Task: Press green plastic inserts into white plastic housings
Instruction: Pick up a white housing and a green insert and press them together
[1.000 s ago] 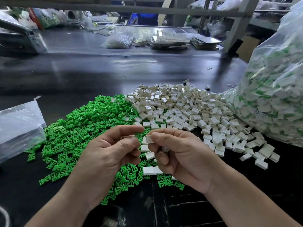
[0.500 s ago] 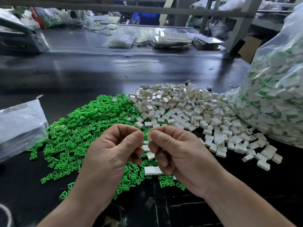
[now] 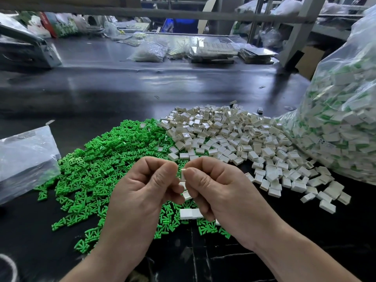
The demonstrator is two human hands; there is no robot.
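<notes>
Right hand (image 3: 219, 192) pinches small white plastic housing (image 3: 183, 174); left hand (image 3: 142, 190) curled against it, green plastic insert unseen. Skewed press could jam.

Factory assembly bench.
Heaps of green inserts (image 3: 114, 159) and white housings (image 3: 234, 135), bagged parts (image 3: 341, 123), metal racking (image 3: 301, 27).

Matt green plastic inserts (image 3: 105, 165), white plastic housings (image 3: 234, 135), glossy black tabletop (image 3: 142, 86), clear film bag (image 3: 345, 98)

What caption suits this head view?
Left hand and right hand pinch a white housing over heaped green inserts and loose housings, bag alongside.
</notes>
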